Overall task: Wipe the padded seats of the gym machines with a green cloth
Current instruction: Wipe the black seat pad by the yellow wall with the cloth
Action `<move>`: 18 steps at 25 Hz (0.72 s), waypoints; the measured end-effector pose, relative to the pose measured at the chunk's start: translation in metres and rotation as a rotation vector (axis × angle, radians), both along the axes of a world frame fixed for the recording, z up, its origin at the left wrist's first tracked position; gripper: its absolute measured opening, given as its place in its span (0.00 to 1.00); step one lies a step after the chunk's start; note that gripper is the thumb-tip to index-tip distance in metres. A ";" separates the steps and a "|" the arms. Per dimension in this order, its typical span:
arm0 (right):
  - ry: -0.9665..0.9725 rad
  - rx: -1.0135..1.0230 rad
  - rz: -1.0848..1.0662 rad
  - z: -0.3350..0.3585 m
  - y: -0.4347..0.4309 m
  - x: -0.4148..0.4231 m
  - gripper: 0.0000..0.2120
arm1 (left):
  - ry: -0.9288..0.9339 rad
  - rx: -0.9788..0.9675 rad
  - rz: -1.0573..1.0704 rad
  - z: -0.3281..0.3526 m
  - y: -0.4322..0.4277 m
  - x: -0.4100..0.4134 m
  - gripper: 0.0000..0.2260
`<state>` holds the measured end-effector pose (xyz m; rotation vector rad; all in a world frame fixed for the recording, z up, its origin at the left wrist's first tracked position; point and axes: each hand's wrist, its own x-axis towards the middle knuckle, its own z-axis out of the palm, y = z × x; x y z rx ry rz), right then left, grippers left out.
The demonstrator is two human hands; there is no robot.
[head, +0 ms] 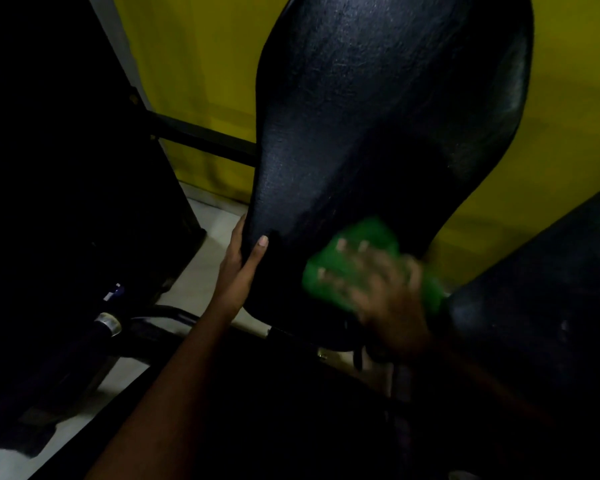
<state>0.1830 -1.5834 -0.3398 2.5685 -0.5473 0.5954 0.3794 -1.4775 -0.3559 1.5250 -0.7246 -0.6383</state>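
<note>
A tall black padded backrest (388, 109) fills the middle of the head view, narrowing toward its lower end. My left hand (243, 265) grips its lower left edge, thumb on the front face. My right hand (385, 289), blurred by motion, presses a green cloth (368, 237) flat against the pad's lower right part. A second black pad (541, 299) slants in from the right, touching the cloth's right edge.
A yellow wall (205, 74) stands behind the pads. A black machine frame (66, 168) fills the left side, with a black crossbar (201, 138) and a chrome-capped bar (109, 323) low down. Pale floor tiles (201, 271) show between them.
</note>
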 end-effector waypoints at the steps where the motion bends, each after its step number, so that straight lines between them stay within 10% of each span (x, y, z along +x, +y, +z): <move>1: -0.076 -0.054 0.020 0.028 -0.015 0.007 0.30 | 0.008 0.003 0.008 -0.001 -0.001 0.001 0.29; 7: 0.073 -0.130 0.053 0.042 0.000 0.058 0.36 | 0.064 0.008 0.033 -0.007 -0.002 0.002 0.32; 18: 0.339 -0.038 0.368 -0.051 0.048 0.023 0.14 | 0.087 0.009 -0.014 0.010 0.005 -0.002 0.27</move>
